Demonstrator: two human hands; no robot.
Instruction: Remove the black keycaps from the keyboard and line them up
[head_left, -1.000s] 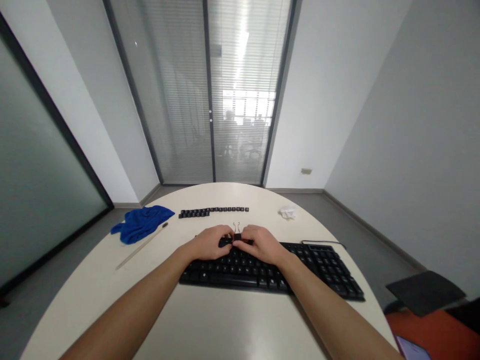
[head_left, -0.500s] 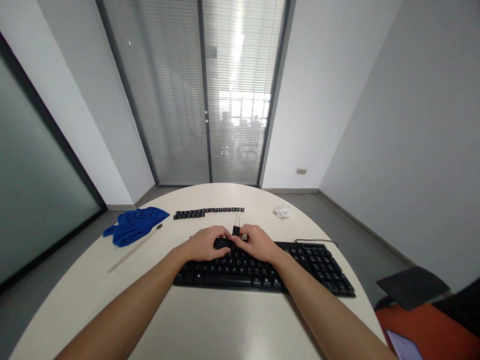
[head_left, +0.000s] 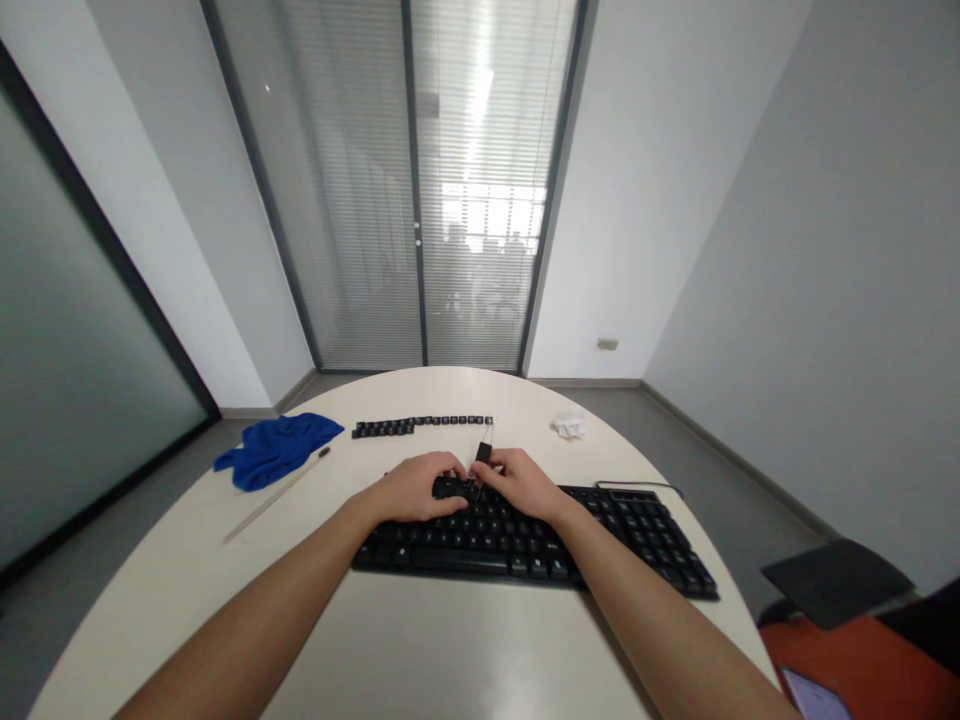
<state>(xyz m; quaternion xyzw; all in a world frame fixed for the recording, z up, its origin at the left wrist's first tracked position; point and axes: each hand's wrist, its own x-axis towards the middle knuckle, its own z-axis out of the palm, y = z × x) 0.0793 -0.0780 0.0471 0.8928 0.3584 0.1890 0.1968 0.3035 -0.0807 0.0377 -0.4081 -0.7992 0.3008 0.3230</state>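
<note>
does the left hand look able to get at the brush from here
Probably yes: the brush lies on the table to the left of the left hand, with nothing visible standing between them. The cloth lies beyond the handle and doesn't seem to cover it.

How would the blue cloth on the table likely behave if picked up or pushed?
The blue cloth would probably hang floppy, since it lies in loose, crumpled folds. Its soft-looking fabric seems unlikely to break. Pushed, it would likely bunch up rather than roll, being spread low over the table.
</note>
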